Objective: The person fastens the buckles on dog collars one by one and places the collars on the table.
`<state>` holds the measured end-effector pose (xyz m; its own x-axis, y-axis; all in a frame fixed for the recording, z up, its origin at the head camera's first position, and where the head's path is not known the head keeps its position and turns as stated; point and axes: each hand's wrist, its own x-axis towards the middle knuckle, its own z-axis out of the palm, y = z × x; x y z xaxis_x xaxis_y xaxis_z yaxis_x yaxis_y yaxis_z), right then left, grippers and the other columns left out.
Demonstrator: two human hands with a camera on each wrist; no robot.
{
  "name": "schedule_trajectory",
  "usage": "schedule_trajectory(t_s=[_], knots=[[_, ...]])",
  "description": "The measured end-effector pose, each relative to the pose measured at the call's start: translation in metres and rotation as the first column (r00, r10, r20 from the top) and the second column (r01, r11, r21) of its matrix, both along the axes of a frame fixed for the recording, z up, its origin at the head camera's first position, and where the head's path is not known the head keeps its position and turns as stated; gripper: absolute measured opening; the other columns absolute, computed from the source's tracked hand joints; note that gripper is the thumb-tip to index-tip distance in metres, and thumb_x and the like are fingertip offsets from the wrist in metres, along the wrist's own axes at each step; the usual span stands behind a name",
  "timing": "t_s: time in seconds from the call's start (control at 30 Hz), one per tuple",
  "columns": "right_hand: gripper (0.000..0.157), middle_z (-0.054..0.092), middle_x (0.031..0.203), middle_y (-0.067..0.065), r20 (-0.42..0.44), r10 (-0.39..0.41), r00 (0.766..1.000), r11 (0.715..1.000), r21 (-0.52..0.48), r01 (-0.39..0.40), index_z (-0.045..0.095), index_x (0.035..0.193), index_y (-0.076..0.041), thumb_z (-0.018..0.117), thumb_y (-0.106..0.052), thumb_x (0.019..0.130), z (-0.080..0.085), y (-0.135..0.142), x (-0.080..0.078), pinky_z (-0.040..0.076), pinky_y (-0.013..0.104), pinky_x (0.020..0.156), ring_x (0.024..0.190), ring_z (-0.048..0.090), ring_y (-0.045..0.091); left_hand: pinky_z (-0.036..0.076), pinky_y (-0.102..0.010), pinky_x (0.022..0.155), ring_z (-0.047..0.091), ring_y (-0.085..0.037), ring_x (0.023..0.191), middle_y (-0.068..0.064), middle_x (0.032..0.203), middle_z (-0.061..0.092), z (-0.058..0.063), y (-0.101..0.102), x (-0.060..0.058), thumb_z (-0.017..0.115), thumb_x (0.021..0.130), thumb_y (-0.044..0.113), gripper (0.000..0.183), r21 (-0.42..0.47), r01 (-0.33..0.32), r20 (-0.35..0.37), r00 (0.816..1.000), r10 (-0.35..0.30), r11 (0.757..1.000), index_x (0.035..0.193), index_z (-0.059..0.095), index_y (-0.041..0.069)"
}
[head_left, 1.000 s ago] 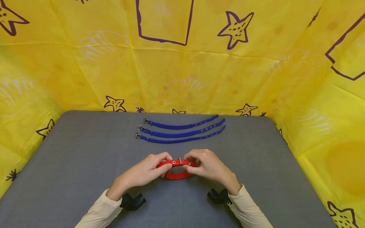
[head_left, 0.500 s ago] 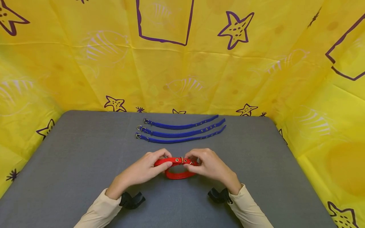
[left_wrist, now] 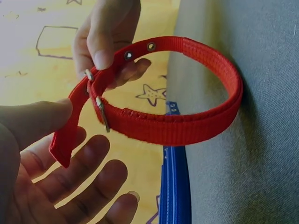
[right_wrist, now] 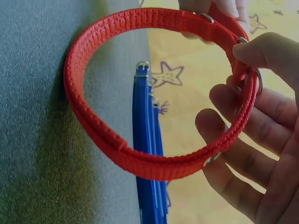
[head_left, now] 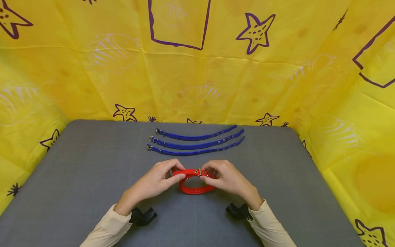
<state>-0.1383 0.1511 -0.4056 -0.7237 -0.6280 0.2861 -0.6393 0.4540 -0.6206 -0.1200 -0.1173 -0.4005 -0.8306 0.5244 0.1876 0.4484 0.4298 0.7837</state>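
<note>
Left grip (head_left: 158, 178), right grip (head_left: 227, 177) pinch looped red collar (head_left: 197, 190); strap (left_wrist: 67, 140) through buckle (head_left: 199, 171).

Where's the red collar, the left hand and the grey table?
Red collar (left_wrist: 170, 130), left wrist view, on its band.
Left hand (head_left: 158, 179), head view, on its back.
Grey table (head_left: 92, 168), head view, on its top.

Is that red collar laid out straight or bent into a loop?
Looped: the red collar forms a ring, its end through the buckle and pinched by the left hand.
</note>
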Motion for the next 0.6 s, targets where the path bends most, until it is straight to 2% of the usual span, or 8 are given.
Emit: schedule_trajectory(t_s=[0.33, 0.43, 0.6], knots=[[0.01, 0.069, 0.081, -0.005, -0.019, 0.018, 1.0, 1.0, -0.024, -0.018, 0.07, 0.096, -0.012, 0.074, -0.018, 0.088, 0.001, -0.0025, 0.0024, 0.051, 0.018, 0.063, 0.071, 0.059, -0.001, 0.051, -0.025, 0.068, 0.056, -0.003, 0.078, 0.01, 0.091, 0.066, -0.0027, 0.0091, 0.0041, 0.07, 0.094, 0.022, 0.008, 0.047, -0.006, -0.079, 0.997, 0.01, 0.999, 0.1, 0.066, 0.02], [0.01, 0.07, 0.082, -0.005, -0.011, 0.014, 1.0, 1.0, -0.019, -0.014, 0.07, 0.096, -0.012, 0.074, -0.018, 0.089, 0.0007, -0.001, 0.001, 0.053, 0.019, 0.064, 0.072, 0.06, 0.0, 0.051, -0.025, 0.069, 0.057, -0.004, 0.078, 0.012, 0.092, 0.065, -0.0027, 0.0094, 0.0037, 0.071, 0.093, 0.026, 0.012, 0.029, -0.025, -0.054, 0.998, 0.027, 0.999, 0.104, 0.065, 0.023], [0.01, 0.07, 0.083, -0.006, 0.01, -0.002, 1.0, 1.0, 0.0, 0.002, 0.07, 0.097, -0.013, 0.073, -0.021, 0.09, 0.0022, 0.0022, 0.0005, 0.054, 0.021, 0.067, 0.073, 0.061, 0.001, 0.05, -0.025, 0.065, 0.058, -0.008, 0.073, 0.012, 0.088, 0.066, -0.0051, 0.0093, 0.0018, 0.073, 0.091, 0.034, 0.023, -0.003, -0.026, 0.054, 0.998, 0.026, 1.0, 0.11, 0.063, 0.025]])
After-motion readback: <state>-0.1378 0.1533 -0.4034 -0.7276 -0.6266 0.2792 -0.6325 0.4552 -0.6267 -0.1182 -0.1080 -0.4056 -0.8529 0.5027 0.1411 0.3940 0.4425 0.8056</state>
